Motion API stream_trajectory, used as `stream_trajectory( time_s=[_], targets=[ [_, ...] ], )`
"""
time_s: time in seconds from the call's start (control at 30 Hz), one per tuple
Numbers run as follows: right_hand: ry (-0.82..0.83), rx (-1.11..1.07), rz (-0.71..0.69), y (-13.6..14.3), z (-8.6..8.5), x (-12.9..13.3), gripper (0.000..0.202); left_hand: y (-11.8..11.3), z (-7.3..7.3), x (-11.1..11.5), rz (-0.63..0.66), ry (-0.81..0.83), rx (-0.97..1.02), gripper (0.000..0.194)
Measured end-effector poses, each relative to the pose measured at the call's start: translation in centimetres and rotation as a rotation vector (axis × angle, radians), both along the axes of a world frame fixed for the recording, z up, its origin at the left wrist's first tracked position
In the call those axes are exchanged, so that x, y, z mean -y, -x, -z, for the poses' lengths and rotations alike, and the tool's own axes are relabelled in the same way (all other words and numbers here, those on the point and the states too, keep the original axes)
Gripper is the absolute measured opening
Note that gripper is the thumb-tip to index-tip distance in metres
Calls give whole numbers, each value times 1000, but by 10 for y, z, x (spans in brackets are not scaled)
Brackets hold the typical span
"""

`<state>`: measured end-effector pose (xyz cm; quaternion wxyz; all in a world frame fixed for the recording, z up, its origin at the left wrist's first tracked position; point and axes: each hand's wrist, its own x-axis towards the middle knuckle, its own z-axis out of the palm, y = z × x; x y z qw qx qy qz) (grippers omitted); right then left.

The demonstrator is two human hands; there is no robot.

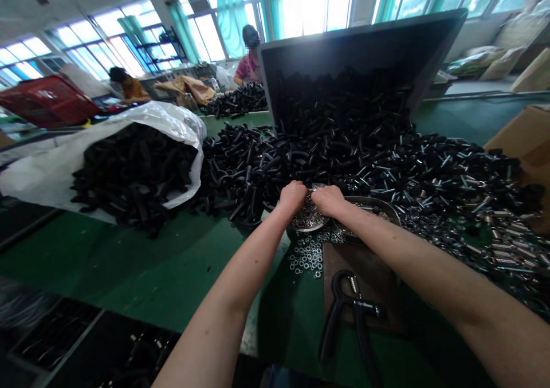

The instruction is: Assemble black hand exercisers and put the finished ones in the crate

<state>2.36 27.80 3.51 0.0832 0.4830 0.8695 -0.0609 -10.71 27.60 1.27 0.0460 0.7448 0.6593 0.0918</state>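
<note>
My left hand (294,196) is closed at the far left rim of a round metal bowl (307,228) filled with small shiny rings. Opposite it, my right hand (328,200) is closed at the bowl's far right rim; the fingertips of both are hidden. Loose metal nuts (306,257) lie scattered just in front of the bowl. A second metal bowl (393,213) with small parts stands partly behind my right forearm. Nearer to me, a black hand grip (339,313) with a coil spring rests on a brown board (387,296).
Black handles spill from a large grey bin (365,47) across the green table (172,279). A white plastic bag (189,124) of black parts lies left. Bolts and springs (507,239) are heaped right, near a cardboard box (528,141). Two people sit farther back.
</note>
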Motion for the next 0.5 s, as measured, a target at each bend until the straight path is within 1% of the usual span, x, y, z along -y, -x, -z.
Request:
stream_trajectory(
  time_s=[0.17, 0.33, 0.4, 0.5],
  targets=[
    [29, -140, 62, -4, 0, -2, 33, 0, 0, -7, -2, 47, 2, 22],
    [82, -383, 125, -24, -7, 0, 13, 6, -2, 3, -49, 17, 122, 18],
    [152, -514, 123, -35, -8, 7, 17, 10, -3, 10, -68, -5, 212, 17],
    [258, -693, 113, -51, -5, 24, 34, 16, 0, 21, -55, -6, 381, 17]
  ],
)
